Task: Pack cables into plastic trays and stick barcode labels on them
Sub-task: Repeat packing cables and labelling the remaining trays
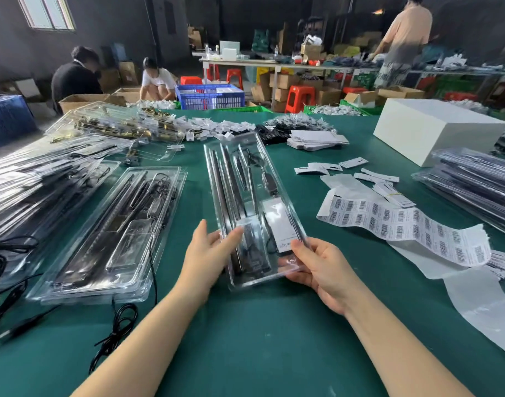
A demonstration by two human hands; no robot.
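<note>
While both hands hold the near end of the clear tray (254, 207) above the green table (245, 339), the left hand (208, 250) grips its left edge and the right hand (320, 267) pinches its right corner.

Counted — one clear tray (245, 196) between the fingers (231, 234), one open tray (113, 236) leftward, one barcode sheet (403, 224) rightward, one white box (434, 130) beyond.
</note>
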